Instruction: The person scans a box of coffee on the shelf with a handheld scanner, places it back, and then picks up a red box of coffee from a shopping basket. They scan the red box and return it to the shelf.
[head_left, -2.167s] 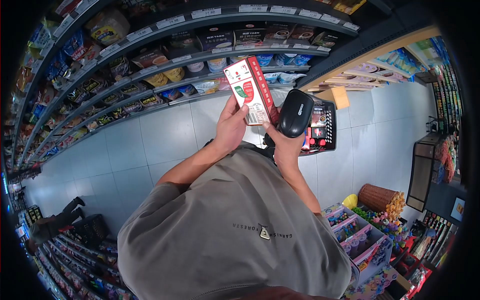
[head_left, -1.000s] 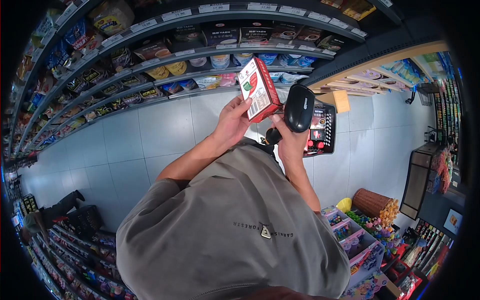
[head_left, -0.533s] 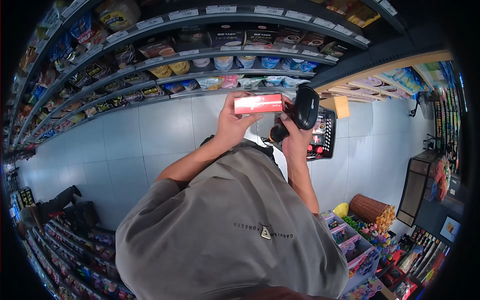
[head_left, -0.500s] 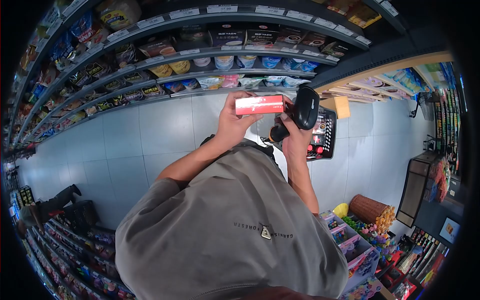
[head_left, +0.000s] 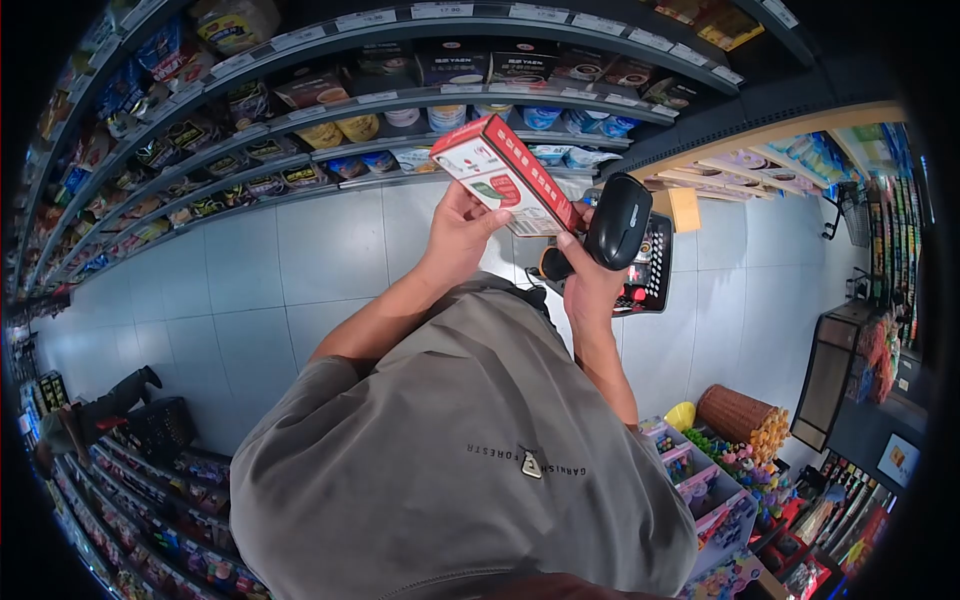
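A red and white carton (head_left: 503,180) stands tilted between my hands, with one broad printed face and a red side showing. My left hand (head_left: 458,235) is closed on its lower left edge, thumb across the front. In my right hand (head_left: 592,283) is a black handheld barcode scanner (head_left: 620,225), its head pointing up past the fingers. The right thumb and fingertips also touch the carton's lower right corner. Part of the scanner's handle is hidden by the hand.
Shelves (head_left: 390,100) of boxed and bagged goods curve along the far side. Beyond my right hand a black basket (head_left: 657,265) holds several items on the tiled floor (head_left: 330,250). Toy displays (head_left: 700,490) stand at lower right. Another person (head_left: 110,400) is at far left.
The carton has been turned and tipped up: its narrow red side faced me before, and now a broad face shows. The scanner has shifted slightly and turned more upright.
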